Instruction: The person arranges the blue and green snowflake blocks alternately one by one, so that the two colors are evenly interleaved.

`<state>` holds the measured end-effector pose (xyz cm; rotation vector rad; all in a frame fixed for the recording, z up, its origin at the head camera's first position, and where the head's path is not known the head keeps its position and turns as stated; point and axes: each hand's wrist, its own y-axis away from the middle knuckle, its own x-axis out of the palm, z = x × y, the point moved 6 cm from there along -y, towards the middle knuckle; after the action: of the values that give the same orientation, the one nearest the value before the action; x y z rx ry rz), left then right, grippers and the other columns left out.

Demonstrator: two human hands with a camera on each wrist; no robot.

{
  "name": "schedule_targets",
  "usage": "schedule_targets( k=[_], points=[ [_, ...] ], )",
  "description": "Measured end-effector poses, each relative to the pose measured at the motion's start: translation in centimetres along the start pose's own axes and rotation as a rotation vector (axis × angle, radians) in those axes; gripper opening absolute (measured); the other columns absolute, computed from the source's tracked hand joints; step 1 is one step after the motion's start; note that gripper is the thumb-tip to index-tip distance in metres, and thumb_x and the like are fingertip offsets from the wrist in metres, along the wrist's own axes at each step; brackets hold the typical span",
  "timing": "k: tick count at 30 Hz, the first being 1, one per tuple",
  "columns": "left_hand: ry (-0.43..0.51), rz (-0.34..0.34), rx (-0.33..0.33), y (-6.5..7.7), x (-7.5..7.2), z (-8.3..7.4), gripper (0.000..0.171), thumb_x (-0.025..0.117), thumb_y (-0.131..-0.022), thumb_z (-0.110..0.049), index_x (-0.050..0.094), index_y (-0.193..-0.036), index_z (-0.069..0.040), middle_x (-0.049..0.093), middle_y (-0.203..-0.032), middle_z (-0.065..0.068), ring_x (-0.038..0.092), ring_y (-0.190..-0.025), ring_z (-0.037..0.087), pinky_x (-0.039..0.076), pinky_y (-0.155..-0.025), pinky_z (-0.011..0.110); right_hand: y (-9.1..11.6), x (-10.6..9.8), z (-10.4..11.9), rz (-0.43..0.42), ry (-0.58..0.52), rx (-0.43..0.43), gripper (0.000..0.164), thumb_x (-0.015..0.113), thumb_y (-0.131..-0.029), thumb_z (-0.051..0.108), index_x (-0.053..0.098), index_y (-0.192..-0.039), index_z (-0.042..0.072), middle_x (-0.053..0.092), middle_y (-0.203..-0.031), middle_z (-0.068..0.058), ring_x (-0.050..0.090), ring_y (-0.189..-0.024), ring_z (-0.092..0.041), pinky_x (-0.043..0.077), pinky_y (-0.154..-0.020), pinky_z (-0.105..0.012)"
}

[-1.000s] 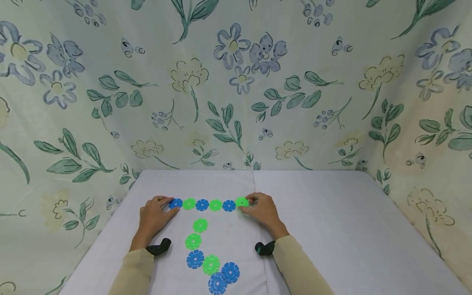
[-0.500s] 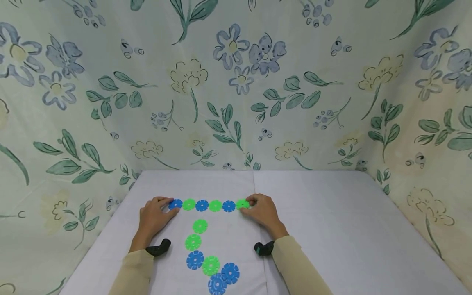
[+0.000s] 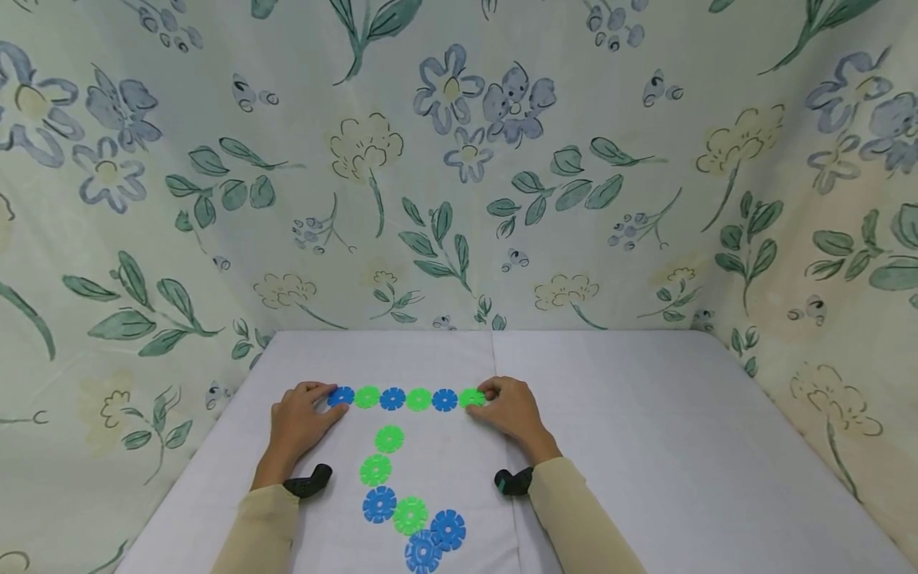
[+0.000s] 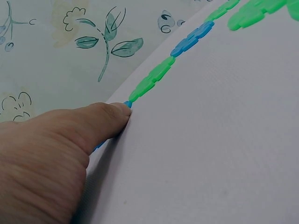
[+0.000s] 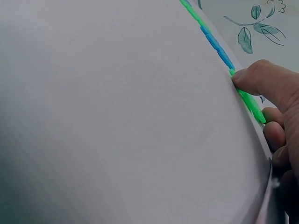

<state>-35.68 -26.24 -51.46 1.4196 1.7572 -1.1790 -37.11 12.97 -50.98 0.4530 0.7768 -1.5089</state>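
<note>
Across the back of the white-covered table lies a straight row of notched plastic discs, blue and green in turn, edge against edge. My left hand [image 3: 298,422] pinches the blue disc [image 3: 343,396] at the row's left end between thumb and fingers. At the other end my right hand [image 3: 515,413] holds the green disc [image 3: 471,398], its thumb [image 5: 245,80] on the near edge and fingers on the far side. Between them sit another green disc [image 3: 367,397], a blue disc [image 3: 392,399] and more of the same. In the left wrist view the left hand covers most of its disc.
Nearer the front lie loose discs: a green disc [image 3: 390,439], a second green disc [image 3: 376,469], a blue disc [image 3: 379,505], a third green disc [image 3: 410,515] and two overlapping blue discs [image 3: 448,530]. Floral cloth [image 3: 445,199] hangs behind and at both sides of the table [image 3: 645,446].
</note>
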Motion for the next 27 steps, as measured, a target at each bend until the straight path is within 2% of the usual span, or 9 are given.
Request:
schedule_targets(
  k=[27],
  points=[
    [0.001, -0.020, 0.014, 0.12, 0.01, 0.16, 0.056, 0.073, -0.087, -0.050, 0.066, -0.133, -0.018, 0.059, -0.135, 0.017, 0.053, -0.122, 0.041, 0.034, -0.093, 0.058, 0.17, -0.01, 0.14, 0.052, 0.049, 0.009, 0.041, 0.086, -0.074, 0.043, 0.077, -0.105, 0.019, 0.063, -0.086, 0.005, 0.054, -0.082, -0.015, 0.046, -0.076, -0.032]
  ],
)
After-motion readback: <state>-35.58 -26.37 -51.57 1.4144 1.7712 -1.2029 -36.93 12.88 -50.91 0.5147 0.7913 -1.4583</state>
